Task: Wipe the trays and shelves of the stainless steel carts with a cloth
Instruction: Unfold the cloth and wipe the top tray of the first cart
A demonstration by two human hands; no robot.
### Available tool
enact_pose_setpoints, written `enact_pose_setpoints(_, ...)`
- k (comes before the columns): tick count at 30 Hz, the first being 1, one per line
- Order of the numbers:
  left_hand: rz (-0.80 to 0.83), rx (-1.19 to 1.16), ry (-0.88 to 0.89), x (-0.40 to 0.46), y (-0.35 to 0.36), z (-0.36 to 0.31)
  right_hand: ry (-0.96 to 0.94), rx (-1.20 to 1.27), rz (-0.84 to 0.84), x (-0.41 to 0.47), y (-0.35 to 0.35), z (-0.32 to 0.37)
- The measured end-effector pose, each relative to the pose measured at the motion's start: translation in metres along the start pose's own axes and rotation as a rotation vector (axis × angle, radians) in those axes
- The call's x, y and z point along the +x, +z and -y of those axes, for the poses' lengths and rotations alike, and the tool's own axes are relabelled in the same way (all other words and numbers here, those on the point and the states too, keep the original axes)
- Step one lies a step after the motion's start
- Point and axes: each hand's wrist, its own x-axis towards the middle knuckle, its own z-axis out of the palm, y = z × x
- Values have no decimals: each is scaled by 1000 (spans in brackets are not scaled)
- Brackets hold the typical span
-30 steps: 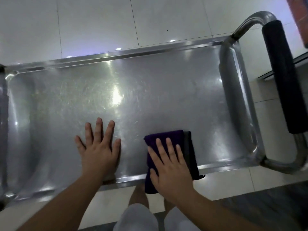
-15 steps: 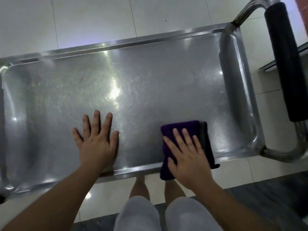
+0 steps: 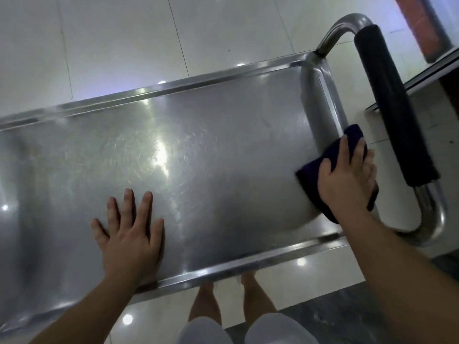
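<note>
The stainless steel cart's top tray (image 3: 198, 135) fills the middle of the head view, shiny and scratched. A dark purple cloth (image 3: 310, 177) is draped over the tray's right end wall and rim. My right hand (image 3: 345, 177) presses on it, fingers wrapped over the rim. My left hand (image 3: 131, 234) lies flat on the tray floor near the front edge, fingers spread, holding nothing.
The cart's push handle (image 3: 392, 105), a steel tube with a black foam grip, curves around the right end just beyond the cloth. White floor tiles (image 3: 111, 40) surround the cart. My legs (image 3: 223, 306) stand below the tray's front rim.
My right hand has slid the cloth from the front middle of the tray to the right end wall. The left hand has stayed flat in place. The view has tilted.
</note>
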Motion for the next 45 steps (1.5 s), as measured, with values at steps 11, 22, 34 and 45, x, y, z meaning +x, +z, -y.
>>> enact_pose_setpoints(11,-21,9,-4,1,3,-3,-344,-73,81,115,-28,83)
enact_pose_setpoints(22,-38,28,2,5,7,-1,-575,-81,32,48,5,51)
enact_pose_setpoints(34,-40,38,12,7,6,1,-308,30,37,138,-15,226)
enact_pose_setpoints(45,-32,41,7,6,4,1,-1142,-148,197,15,27,323)
